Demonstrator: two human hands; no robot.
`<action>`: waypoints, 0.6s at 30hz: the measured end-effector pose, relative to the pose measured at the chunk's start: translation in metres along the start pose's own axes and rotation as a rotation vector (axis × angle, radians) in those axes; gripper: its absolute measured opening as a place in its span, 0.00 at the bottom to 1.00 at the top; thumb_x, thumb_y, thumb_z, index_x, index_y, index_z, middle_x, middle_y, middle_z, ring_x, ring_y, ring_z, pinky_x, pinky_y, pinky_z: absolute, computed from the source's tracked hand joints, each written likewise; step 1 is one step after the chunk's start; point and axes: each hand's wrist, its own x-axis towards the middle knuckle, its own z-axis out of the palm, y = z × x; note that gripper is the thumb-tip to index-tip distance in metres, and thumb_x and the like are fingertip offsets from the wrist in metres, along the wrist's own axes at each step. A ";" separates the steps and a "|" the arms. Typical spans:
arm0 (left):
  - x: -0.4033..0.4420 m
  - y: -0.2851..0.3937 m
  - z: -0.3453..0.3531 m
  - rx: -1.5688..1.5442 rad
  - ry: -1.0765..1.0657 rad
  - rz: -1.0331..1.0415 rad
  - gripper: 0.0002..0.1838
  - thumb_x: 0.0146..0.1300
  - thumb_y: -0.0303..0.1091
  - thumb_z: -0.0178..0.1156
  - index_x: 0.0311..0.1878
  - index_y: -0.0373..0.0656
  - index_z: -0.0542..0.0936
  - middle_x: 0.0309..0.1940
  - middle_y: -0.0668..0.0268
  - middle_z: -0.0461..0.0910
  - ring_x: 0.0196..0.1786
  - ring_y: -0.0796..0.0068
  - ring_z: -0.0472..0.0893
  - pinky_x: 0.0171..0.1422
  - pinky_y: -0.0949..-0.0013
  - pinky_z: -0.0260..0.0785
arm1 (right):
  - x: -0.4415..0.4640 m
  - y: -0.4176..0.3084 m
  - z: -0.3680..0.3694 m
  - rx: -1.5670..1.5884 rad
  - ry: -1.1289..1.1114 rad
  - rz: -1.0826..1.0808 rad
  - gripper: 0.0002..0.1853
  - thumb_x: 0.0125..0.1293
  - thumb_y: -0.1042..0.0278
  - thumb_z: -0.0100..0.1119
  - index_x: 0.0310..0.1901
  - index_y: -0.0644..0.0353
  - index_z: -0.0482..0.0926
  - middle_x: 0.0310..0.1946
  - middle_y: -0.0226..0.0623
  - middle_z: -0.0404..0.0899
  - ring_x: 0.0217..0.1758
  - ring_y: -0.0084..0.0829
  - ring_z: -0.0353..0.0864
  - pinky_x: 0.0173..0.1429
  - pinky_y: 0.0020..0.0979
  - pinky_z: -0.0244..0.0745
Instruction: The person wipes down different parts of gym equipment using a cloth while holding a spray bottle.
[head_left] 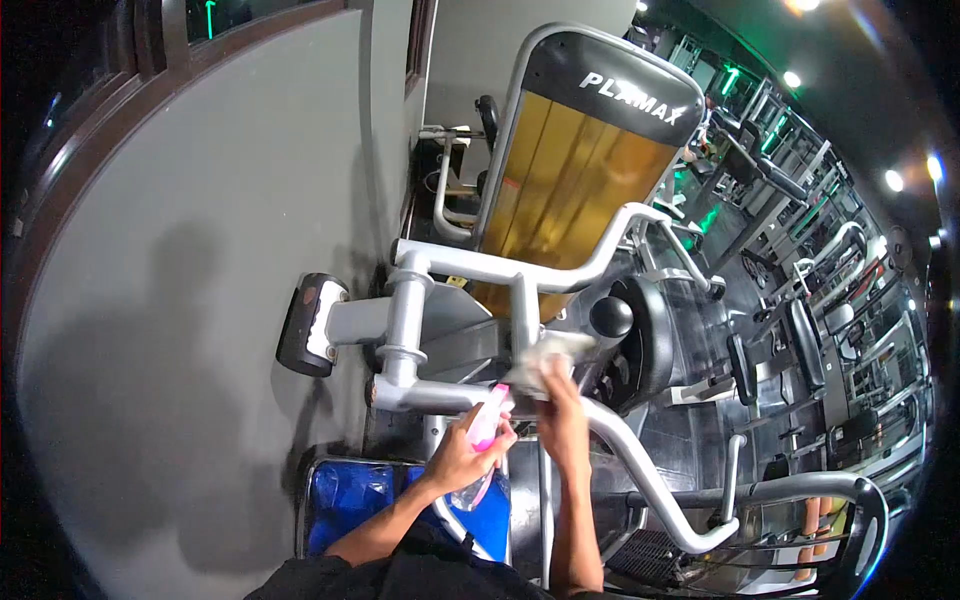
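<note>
My left hand (pixel 468 456) is wrapped round a spray bottle (pixel 488 432) with a pink and white head and a see-through body, held tilted in front of the machine. My right hand (pixel 563 412) grips a pale cloth (pixel 548 362), which looks slightly blurred. The cloth is up against the silver tube frame (pixel 525 300) of a gym machine, near a black round knob (pixel 611 317); whether it touches the tube I cannot tell. Part of the bottle's lower body is hidden by my left hand and wrist.
A tall weight-stack cover (pixel 585 180) with a yellow panel stands behind the frame. Left of it is a grey wall (pixel 200 250). A blue mat or pad (pixel 350 490) lies below. A black round pad (pixel 645 340) and more gym machines (pixel 800 345) stand to the right.
</note>
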 end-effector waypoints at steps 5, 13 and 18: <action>-0.017 0.006 -0.023 0.005 0.002 -0.033 0.11 0.62 0.28 0.60 0.45 0.37 0.72 0.30 0.68 0.77 0.22 0.83 0.75 0.25 0.76 0.69 | 0.067 0.004 0.026 -0.236 -0.103 -0.140 0.25 0.51 0.85 0.49 0.49 0.50 0.79 0.60 0.43 0.71 0.65 0.43 0.68 0.60 0.40 0.72; -0.024 0.008 -0.046 0.082 -0.055 -0.023 0.15 0.62 0.24 0.59 0.52 0.35 0.70 0.34 0.66 0.76 0.25 0.81 0.78 0.28 0.76 0.72 | 0.176 0.045 0.060 -0.163 0.021 -0.138 0.19 0.55 0.78 0.54 0.51 0.57 0.78 0.60 0.52 0.68 0.60 0.51 0.71 0.61 0.41 0.69; -0.029 0.004 -0.059 0.030 -0.066 -0.042 0.16 0.62 0.24 0.58 0.52 0.35 0.69 0.34 0.65 0.76 0.25 0.80 0.78 0.28 0.75 0.72 | 0.122 0.040 0.046 -0.177 -0.083 -0.122 0.21 0.52 0.81 0.53 0.49 0.53 0.79 0.60 0.50 0.68 0.52 0.53 0.75 0.54 0.43 0.74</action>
